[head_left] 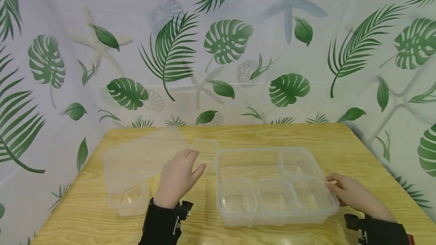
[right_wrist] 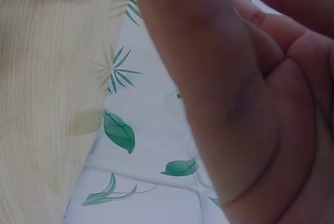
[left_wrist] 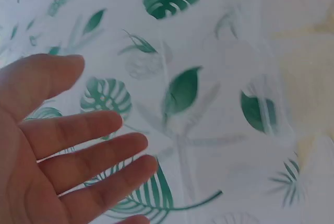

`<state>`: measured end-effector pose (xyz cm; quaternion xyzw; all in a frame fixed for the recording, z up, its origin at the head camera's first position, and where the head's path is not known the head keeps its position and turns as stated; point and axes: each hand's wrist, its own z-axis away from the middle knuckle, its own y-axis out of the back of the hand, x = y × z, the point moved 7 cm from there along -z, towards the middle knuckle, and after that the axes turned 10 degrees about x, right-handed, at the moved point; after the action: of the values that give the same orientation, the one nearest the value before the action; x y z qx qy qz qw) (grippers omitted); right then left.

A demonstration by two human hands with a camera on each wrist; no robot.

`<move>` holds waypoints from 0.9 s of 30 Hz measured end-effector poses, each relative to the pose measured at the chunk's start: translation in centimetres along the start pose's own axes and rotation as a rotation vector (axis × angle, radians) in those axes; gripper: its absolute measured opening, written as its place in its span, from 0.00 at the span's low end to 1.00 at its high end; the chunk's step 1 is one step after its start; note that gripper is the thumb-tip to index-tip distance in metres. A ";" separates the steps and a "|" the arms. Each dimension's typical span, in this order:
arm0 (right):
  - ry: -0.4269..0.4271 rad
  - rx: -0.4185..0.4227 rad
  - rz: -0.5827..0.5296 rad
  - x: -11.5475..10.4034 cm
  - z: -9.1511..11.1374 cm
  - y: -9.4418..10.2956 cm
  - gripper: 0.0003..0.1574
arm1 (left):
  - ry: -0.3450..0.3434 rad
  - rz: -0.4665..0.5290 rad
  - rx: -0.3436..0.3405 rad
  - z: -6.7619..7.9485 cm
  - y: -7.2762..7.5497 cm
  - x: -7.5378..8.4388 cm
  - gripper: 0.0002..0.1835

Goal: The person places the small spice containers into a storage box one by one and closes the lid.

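Note:
On the table stands a large clear plastic box [head_left: 272, 218]. Several small clear containers [head_left: 276, 199] sit inside it, along its near side and at its back right. My right hand [head_left: 351, 194] holds the box's right rim, with thumb and index fingertips at the edge; the right wrist view shows this hand close up, without the box. To the box's left, my left hand [head_left: 178, 177] is raised, fingers loosely extended and holding nothing. Just beyond its fingertips is another small clear container [head_left: 207, 144], partly covered by the hand in the head view.
A translucent flat lid [head_left: 143, 158] lies at the left, overlapping a further small container [head_left: 131, 209] near the front. All stand on a wood-grain table [head_left: 259, 133]. A leaf-printed sheet [head_left: 238, 101] hangs behind and along both sides.

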<state>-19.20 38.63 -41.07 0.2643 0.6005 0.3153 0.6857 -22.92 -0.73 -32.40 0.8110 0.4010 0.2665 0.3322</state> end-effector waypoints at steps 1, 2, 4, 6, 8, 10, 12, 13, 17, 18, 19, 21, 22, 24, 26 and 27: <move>0.000 -0.001 -0.001 0.0 0.0 0.0 0.29 | 0.022 -0.020 -0.008 0.4 0.0 -0.6 0.19; 0.000 -0.002 -0.003 0.0 0.0 0.0 0.29 | 0.043 -0.041 -0.016 0.9 0.0 -1.2 0.19; -0.001 -0.003 -0.003 0.1 0.0 0.1 0.29 | 0.085 -0.080 -0.023 1.6 0.1 -2.3 0.18; -0.001 -0.003 -0.003 0.2 0.0 0.2 0.29 | 0.133 -0.112 -0.016 2.3 0.4 -3.3 0.18; 0.000 -0.002 -0.002 0.2 -0.1 0.2 0.28 | 0.195 -0.136 -0.018 3.0 0.6 -4.5 0.19; 0.001 0.000 0.000 0.3 -0.1 0.2 0.28 | 0.266 -0.142 -0.034 3.7 0.9 -5.7 0.20; 0.001 0.000 -0.002 0.3 -0.1 0.2 0.28 | 0.337 -0.142 -0.070 4.3 1.1 -6.9 0.23; 0.002 -0.001 -0.004 0.3 -0.1 0.2 0.28 | 0.367 -0.143 -0.092 4.7 1.2 -7.4 0.24; 0.005 -0.004 -0.008 0.3 0.0 0.1 0.28 | 0.444 -0.151 -0.163 5.9 1.7 -9.2 0.27; 0.005 -0.003 -0.006 0.2 0.0 0.1 0.28 | 0.459 -0.150 -0.178 6.1 1.7 -9.6 0.28; 0.005 -0.001 -0.005 0.2 0.0 0.1 0.28 | 0.474 -0.148 -0.196 6.3 1.8 -9.8 0.29; 0.001 -0.002 -0.006 0.2 0.0 0.1 0.28 | 0.508 -0.135 -0.233 6.7 1.6 -10.3 0.31; 0.000 -0.001 -0.005 0.2 0.0 0.1 0.28 | 0.531 -0.126 -0.255 7.0 1.5 -10.6 0.33; -0.002 -0.004 -0.005 0.3 -0.1 0.0 0.28 | 0.582 -0.106 -0.300 7.5 1.2 -11.1 0.37; -0.004 -0.006 -0.007 0.2 -0.1 0.0 0.28 | 0.624 -0.096 -0.348 8.1 0.9 -11.5 0.44; -0.004 -0.007 -0.008 0.2 -0.1 -0.1 0.28 | 0.645 -0.091 -0.374 8.4 0.8 -11.8 0.47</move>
<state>-19.30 38.77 -41.28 0.2601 0.5991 0.3144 0.6889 -23.00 -13.57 -39.11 0.5923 0.4651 0.5618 0.3425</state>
